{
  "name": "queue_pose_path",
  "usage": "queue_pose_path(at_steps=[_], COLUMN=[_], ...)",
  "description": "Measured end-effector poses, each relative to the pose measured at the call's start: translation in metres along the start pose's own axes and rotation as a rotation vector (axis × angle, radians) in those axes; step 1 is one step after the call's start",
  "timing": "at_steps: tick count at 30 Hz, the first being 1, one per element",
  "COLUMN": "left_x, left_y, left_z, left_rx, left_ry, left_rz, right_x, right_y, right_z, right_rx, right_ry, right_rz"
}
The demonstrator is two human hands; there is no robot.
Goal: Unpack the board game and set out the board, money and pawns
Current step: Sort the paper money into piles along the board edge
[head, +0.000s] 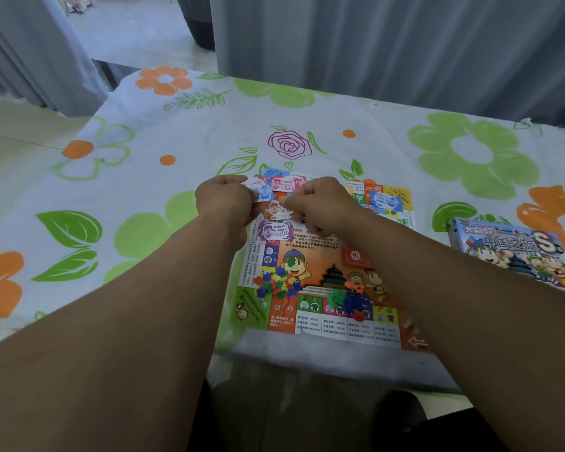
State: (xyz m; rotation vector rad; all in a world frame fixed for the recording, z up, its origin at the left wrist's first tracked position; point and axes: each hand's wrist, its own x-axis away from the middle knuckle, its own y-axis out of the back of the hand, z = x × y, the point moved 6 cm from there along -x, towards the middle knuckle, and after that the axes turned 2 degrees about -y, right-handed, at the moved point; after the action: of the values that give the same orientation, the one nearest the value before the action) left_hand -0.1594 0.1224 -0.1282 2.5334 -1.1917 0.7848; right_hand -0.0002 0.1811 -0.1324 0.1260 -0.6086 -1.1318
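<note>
1. Two hands, left hand (pixel 224 199) and right hand (pixel 323 203), are held over the far left of the board (pixel 320 256), a blue note (pixel 261 190) pinched in curled fingers, probably for sorting.
2. Money (pixel 274 230) is laid there by colour; pawns (pixel 276 283) are heaped nearer.

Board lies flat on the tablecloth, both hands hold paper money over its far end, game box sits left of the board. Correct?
One error: in the head view the game box sits right of the board, not left. The board does lie flat on the tablecloth, and the left hand and right hand hold paper money over its far end.
</note>
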Motion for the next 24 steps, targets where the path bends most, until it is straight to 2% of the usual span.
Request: queue_pose_path(at_steps=[9, 16, 20, 24], left_x=[0.007, 0.012, 0.018, 0.020], left_y=[-0.021, -0.048, -0.063, -0.079], left_z=[0.006, 0.013, 0.018, 0.024], left_rx=[0.010, 0.015, 0.034, 0.009], left_ry=[0.013, 0.022, 0.023, 0.011], left_rz=[0.091, 0.111, 0.120, 0.154], right_x=[-0.009, -0.007, -0.004, 0.001], right_y=[0.001, 0.038, 0.070, 0.112], right_z=[0.001, -0.018, -0.032, -0.053], right_rx=[-0.123, -0.145, -0.188, -0.169], right_ry=[0.024, -0.024, -0.060, -0.108], right_rz=[-0.043, -0.134, -0.226, -0.408])
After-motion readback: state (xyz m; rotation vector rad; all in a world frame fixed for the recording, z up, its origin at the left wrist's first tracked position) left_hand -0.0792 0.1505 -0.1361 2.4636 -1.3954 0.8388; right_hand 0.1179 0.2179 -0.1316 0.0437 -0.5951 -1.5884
